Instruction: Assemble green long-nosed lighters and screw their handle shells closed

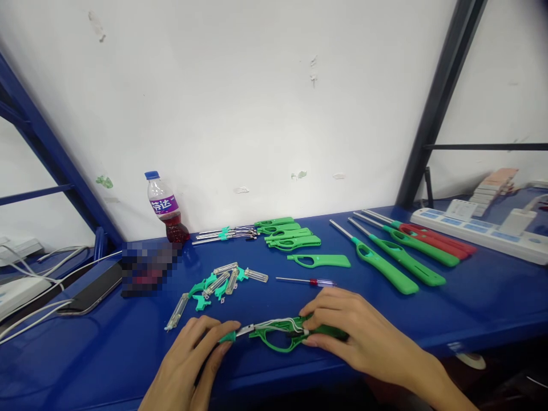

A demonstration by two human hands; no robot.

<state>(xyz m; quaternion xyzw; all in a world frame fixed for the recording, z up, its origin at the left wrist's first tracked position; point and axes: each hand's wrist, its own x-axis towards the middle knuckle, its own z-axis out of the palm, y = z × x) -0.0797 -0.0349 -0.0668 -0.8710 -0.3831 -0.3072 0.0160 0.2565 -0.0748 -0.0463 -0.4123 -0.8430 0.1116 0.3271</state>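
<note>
An open green lighter shell (280,344) lies near the table's front edge, with white wires (278,324) running along it. My left hand (192,354) pinches a teal nozzle piece (228,337) on a metal part at the shell's left end. My right hand (355,331) grips the shell near its middle, fingertips at the wire ends; the hand partly hides the handle. Behind the shell are a screwdriver (306,281) with a red and clear handle and a loose pile of clear fuel tanks (257,275) and teal parts (201,302).
Green shell halves (319,261) and metal rods (225,234) lie at the back. Long green lighters (387,268) and red ones (440,238) rest at right before a white power strip (483,231). A bottle (166,208) and a phone (92,288) are at left.
</note>
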